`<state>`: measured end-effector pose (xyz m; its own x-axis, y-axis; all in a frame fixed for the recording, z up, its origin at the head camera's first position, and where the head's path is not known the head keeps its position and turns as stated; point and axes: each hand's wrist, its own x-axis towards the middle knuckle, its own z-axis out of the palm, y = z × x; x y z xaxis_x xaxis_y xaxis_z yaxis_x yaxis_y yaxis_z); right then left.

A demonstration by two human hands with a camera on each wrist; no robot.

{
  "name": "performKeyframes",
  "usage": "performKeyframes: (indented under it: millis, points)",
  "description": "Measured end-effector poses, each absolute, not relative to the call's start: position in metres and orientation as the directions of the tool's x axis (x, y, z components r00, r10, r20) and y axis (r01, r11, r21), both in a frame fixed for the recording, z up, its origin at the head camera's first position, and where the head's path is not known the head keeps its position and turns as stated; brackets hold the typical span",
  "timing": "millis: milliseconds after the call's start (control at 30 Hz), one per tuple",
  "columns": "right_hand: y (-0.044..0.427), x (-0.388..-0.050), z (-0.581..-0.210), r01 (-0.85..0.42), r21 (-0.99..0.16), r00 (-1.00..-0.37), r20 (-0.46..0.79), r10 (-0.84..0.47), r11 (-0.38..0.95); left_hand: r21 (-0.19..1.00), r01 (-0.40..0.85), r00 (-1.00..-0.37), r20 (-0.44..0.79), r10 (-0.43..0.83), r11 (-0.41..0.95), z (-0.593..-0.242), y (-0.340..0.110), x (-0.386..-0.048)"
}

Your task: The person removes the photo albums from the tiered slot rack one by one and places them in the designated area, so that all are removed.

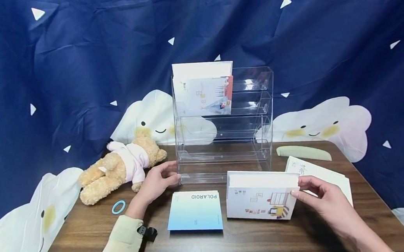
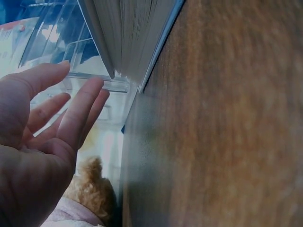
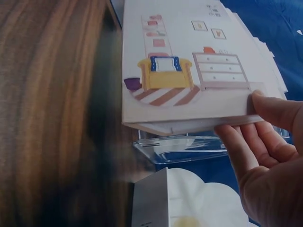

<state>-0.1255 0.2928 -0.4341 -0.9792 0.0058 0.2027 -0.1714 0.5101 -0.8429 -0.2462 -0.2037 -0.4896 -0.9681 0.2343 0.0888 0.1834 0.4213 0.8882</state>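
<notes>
A white notebook (image 1: 262,205) with a drawn room on its cover stands on its long edge, tilted, before the clear acrylic rack (image 1: 226,177). My right hand (image 1: 328,203) pinches its right end, thumb on the cover and fingers behind; the right wrist view shows this grip on the notebook (image 3: 170,71) closely. At the rack's lower left side is my left hand (image 1: 160,181), fingers extended; in the left wrist view the hand (image 2: 52,123) has its thumb and fingers apart. Contact with the rack cannot be told for certain.
Another illustrated notebook (image 1: 203,96) stands in the rack's upper left. A blue-and-white POLAROID notebook (image 1: 194,212) lies in front. At left are a teddy bear (image 1: 132,160) and blue ring (image 1: 118,207); at right, a green comb (image 1: 304,153) and pale notebooks (image 1: 336,183).
</notes>
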Motion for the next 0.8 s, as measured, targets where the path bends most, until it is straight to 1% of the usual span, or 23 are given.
performKeyframes:
  millis: [167, 567, 800]
  points:
    - [0.292, -0.116, -0.441, -0.183, -0.846, -0.981, 0.191, -0.035, 0.501, 0.888, 0.181, -0.968, 0.086, 0.234, 0.423, -0.489, -0.204, -0.246]
    - [0.298, -0.103, -0.453, -0.136, -0.823, -0.989, 0.144, -0.030, 0.551, 0.887, 0.187, -0.967, 0.089, 0.241, 0.422, -0.490, -0.204, -0.247]
    - [0.301, -0.099, -0.461, -0.132, -0.834, -0.991, 0.128, -0.044, 0.537, 0.879, 0.195, -0.967, 0.097, 0.236, 0.434, -0.491, -0.205, -0.248]
